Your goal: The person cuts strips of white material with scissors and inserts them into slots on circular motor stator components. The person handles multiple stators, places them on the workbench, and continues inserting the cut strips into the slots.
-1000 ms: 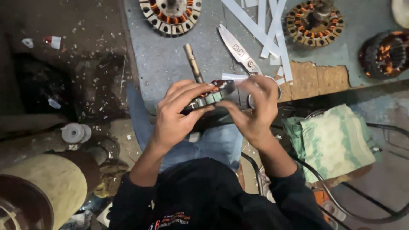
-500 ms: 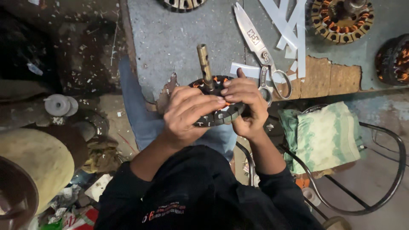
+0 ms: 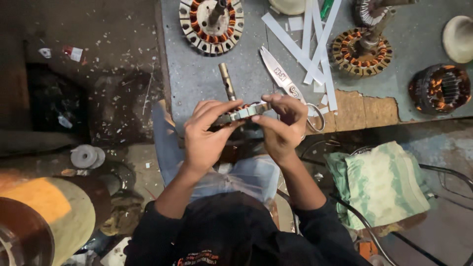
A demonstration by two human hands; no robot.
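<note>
Both my hands hold a round motor stator (image 3: 242,113) with copper windings, tilted edge-on over the near edge of the grey worktable (image 3: 197,79). My left hand (image 3: 207,135) grips its left side with fingers curled over the rim. My right hand (image 3: 282,125) clasps its right side, fingertips on the top edge. The stator's metal shaft (image 3: 227,81) sticks out away from me above my hands.
Scissors (image 3: 288,88) lie on the table just beyond my right hand, next to white paper strips (image 3: 315,44). Other wound stators (image 3: 212,22) (image 3: 361,51) and a dark one (image 3: 438,88) sit farther back. A green cloth (image 3: 384,182) rests at right, drums (image 3: 44,216) at left.
My hands have turned the stator from lying nearly flat to edge-on and raised it slightly. The view has shifted, bringing more of the table's far side into sight.
</note>
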